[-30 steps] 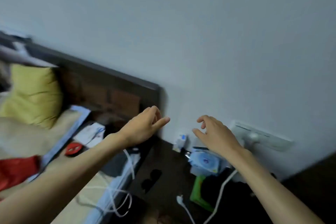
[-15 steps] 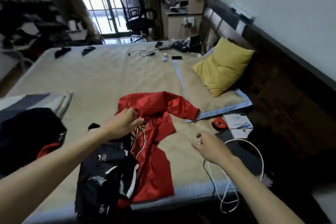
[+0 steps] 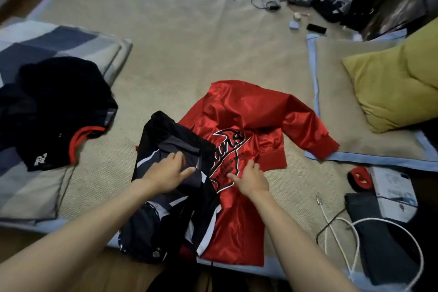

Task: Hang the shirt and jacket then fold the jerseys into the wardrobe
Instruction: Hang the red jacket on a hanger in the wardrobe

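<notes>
A shiny red jacket (image 3: 256, 111) with black lettering lies crumpled on the bed near its front edge. A black jersey with white and grey trim (image 3: 170, 206) lies partly over the jacket's left side. My left hand (image 3: 166, 173) rests on the black jersey with fingers spread and fairly straight. My right hand (image 3: 251, 178) touches the red jacket's printed front, fingers loosely bent; whether it pinches cloth is unclear. Another dark garment with a red collar (image 3: 59, 111) lies heaped at the left.
The bed's beige mat (image 3: 189, 38) stretches ahead. A striped blue-grey blanket (image 3: 35, 42) lies left, a yellow pillow (image 3: 391, 87) right. White cables (image 3: 350, 227), a booklet (image 3: 393, 189) and a small red object (image 3: 360, 178) sit at the right edge. Chargers and small items lie far right.
My view swung from the wall to the bed and moved closer over the clothes. My left hand went from the red jacket onto the black jersey; my right hand came in onto the jacket.
</notes>
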A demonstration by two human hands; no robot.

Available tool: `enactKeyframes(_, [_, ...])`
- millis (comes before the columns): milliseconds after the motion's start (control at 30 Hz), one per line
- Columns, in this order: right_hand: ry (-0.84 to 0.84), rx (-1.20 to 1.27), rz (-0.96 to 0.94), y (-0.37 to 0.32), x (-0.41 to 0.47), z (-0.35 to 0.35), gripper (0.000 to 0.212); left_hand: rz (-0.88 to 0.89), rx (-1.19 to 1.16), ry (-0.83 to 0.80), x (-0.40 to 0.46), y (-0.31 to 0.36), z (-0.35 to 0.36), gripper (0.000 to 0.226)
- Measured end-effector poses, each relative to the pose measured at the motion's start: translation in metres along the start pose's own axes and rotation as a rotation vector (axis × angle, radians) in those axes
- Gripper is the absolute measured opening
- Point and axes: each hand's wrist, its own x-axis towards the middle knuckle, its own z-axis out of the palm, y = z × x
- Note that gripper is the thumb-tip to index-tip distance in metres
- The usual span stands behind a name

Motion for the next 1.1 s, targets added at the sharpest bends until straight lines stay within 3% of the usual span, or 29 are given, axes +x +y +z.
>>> enactKeyframes(100, [-0.007, -0.022, 0.119, -0.006, 0.052, 0.042, 0.118, -0.002, 0.062, -0.041, 0.035, -0.009, 0.033, 0.044])
enactKeyframes(167, [-0.058, 0.012, 0.198, 0.003, 0.079, 0.071, 0.125, -0.001, 0.067, -0.038, 0.055, -0.012, 0.052, 0.041])
enactKeyframes(233, [-0.055, 0.026, 0.189, 0.016, 0.092, 0.092, 0.105, -0.021, -0.002, -0.035, 0.067, -0.014, 0.07, 0.037])
enactKeyframes(333, [-0.067, 0.15, 0.051, 0.038, 0.101, 0.099, 0.052, -0.045, -0.053, -0.053, 0.073, -0.012, 0.09, 0.036])
enactKeyframes(467, [-0.054, 0.269, -0.107, 0.057, 0.09, 0.066, 0.045, -0.032, -0.081, -0.046, 0.075, -0.001, 0.089, 0.034])
enactKeyframes(567, [0.016, 0.238, -0.099, 0.094, 0.073, 0.034, 0.041, -0.017, -0.091, -0.007, 0.087, 0.005, 0.068, 0.032])
enactKeyframes(733, [0.113, 0.158, 0.151, 0.189, 0.05, -0.001, 0.048, 0.027, 0.022, 0.003, 0.107, 0.017, 0.05, 0.031])
enactKeyframes(867, [0.167, 0.325, 0.328, 0.211, 0.043, -0.006, 0.063, 0.13, 0.251, -0.128, 0.109, 0.038, 0.077, 0.046])
enactKeyframes(1033, [-0.086, 0.6, 0.589, 0.233, 0.039, -0.003, 0.129, 0.408, 0.498, -0.118, 0.109, 0.083, 0.129, 0.06])
enactKeyframes(1100, [-0.239, 0.715, 0.608, 0.242, 0.031, 0.0, 0.112, 0.583, 0.541, -0.149, 0.108, 0.105, 0.159, 0.067])
